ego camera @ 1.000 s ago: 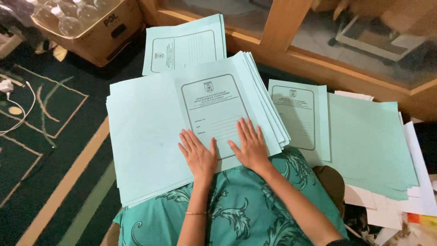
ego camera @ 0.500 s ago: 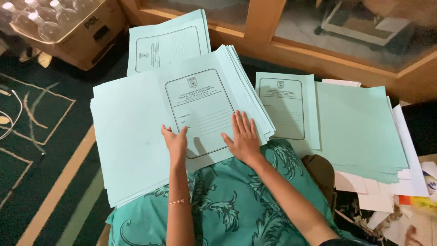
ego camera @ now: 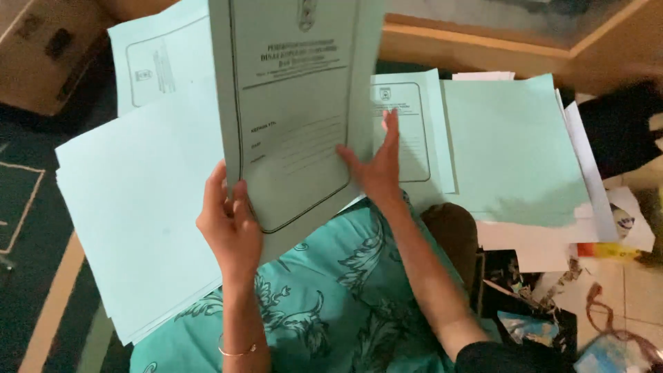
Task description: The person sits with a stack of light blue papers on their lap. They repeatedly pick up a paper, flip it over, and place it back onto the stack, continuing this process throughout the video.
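paper comes first here: a pale green folder cover (ego camera: 297,103) with a printed frame and blank form lines stands lifted and tilted toward the camera, its lower edge over the person's lap. the left hand (ego camera: 231,224) grips its lower left corner, thumb on the front and fingers curled behind. the right hand (ego camera: 376,166) lies open and flat against the cover's right edge, fingers stretched upward, pressing rather than pinching.

judging from this, the step in hand is lifting one cover off the stack; the next move calls for a firmer hold on the right edge so the sheet does not bend, and a free spot to lay it on.

under the lifted cover a broad stack of plain green sheets (ego camera: 138,207) spreads across the lap and to the left. another printed cover (ego camera: 155,65) lies beyond it, and a third (ego camera: 411,128) sits just beside the right hand, next to a blank green pile (ego camera: 514,148) on white papers (ego camera: 587,166). a teal patterned garment (ego camera: 331,297) covers the knees, a cardboard box (ego camera: 48,52) stands at the upper left, and a wooden ledge (ego camera: 483,45) runs along the top.
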